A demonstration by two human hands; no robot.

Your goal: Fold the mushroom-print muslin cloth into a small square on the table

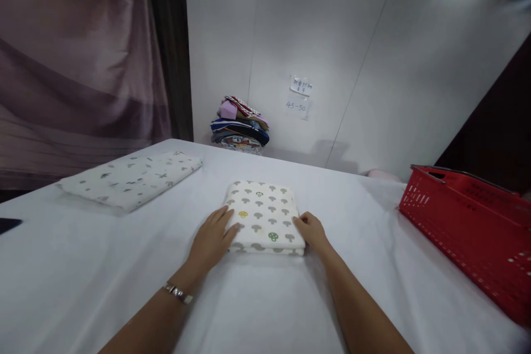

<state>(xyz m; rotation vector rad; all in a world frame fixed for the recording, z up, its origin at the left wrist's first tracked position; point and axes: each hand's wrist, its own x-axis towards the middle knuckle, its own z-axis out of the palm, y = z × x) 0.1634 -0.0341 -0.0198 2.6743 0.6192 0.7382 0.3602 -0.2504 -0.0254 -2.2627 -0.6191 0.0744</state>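
Note:
A folded white cloth with a mushroom print (263, 213) lies in the middle of the white table (83, 265). My left hand (213, 238) rests flat against its near left corner, fingers stretched out onto the cloth. My right hand (312, 231) is curled against the cloth's near right edge, fingers bent round the side of the fold. Both hands touch the cloth, which stays flat on the table. A metal bracelet (178, 292) is on my left wrist.
A second folded white cloth with grey print (130, 178) lies at the left. A stack of folded colourful fabrics (240, 124) stands at the back by the wall. A red plastic basket (468, 227) sits at the right edge. A dark object (8, 224) pokes in far left.

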